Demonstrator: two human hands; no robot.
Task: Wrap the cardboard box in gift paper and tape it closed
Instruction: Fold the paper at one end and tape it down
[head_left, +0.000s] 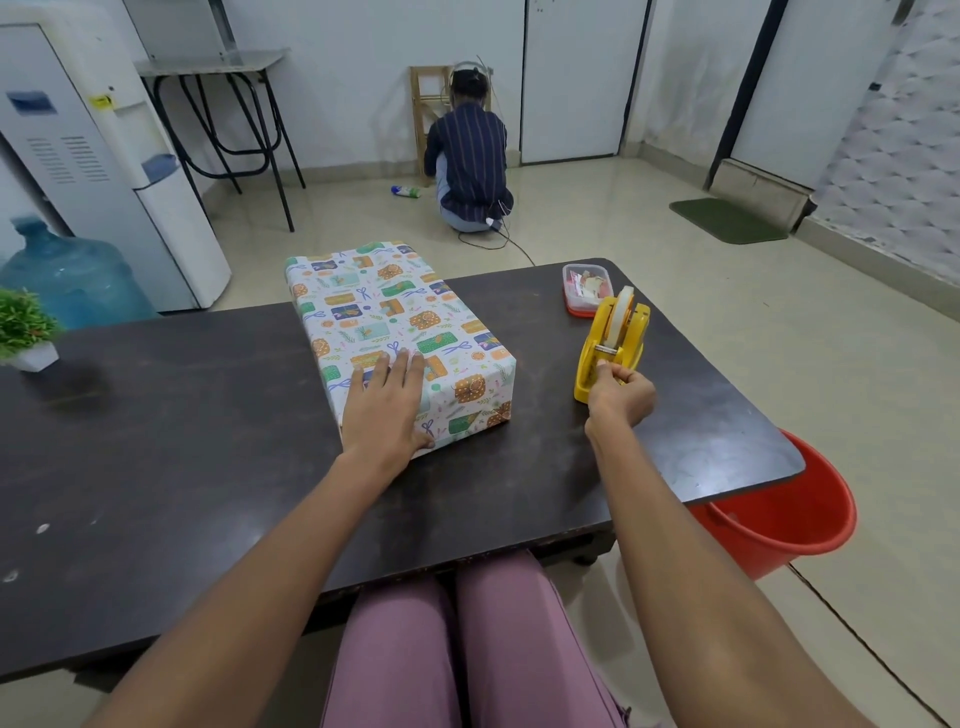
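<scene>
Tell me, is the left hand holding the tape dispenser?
No, the left hand lies flat on the wrapped box, while the right hand pinches tape at the yellow tape dispenser.

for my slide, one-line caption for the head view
Left hand presses the wrapped box flat while right hand pinches tape at the yellow dispenser.

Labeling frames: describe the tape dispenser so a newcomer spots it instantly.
On the dark table, look right of the wrapped box toward the far right corner. The tape dispenser stands just nearer than a small clear container with a red base; it is bright yellow, with the right hand pinching at its front.
</scene>
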